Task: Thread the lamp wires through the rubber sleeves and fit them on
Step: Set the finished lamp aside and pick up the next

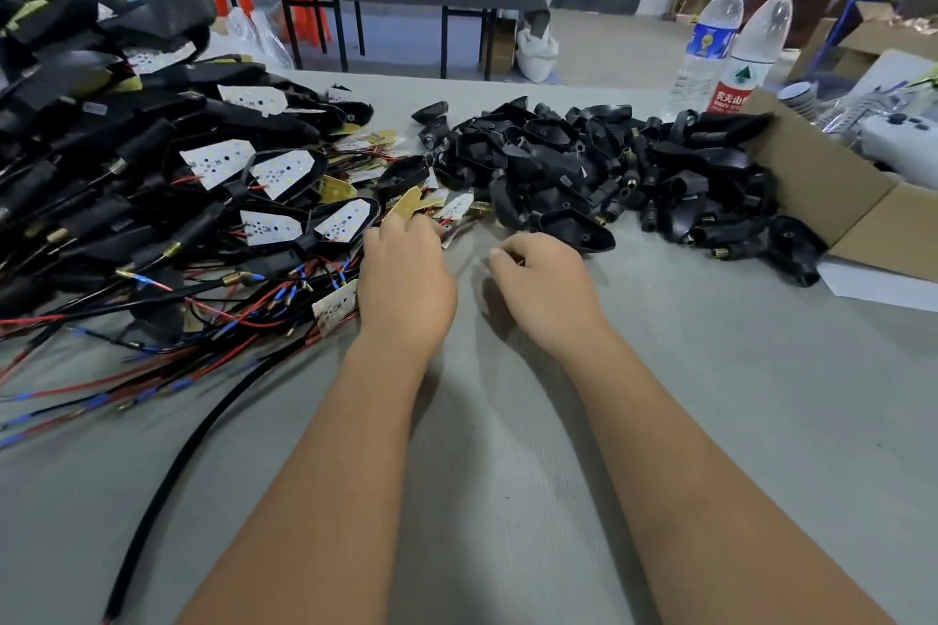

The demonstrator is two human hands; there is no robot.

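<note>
At the far left of the frame we see a heap of lamp assemblies (167, 152), black housings with white LED boards, piled from the upper left down to mid-frame, their red, blue and black lamp wires (167, 320) trailing toward the lower left across the grey table (507, 472). Just right of that pile our left hand (406, 279) reaches palm down to the loose boards at the heap's edge; its fingertips are hidden, so we cannot tell whether it holds anything. Near it, in the centre, our right hand (545, 284) hovers with fingers curled, and what it pinches, if anything, is unclear. Beyond, right of centre, lies the pile of black rubber sleeves (609, 168), spilling from a cardboard box (832, 198). Two water bottles (731, 41) stand upper right.
</note>
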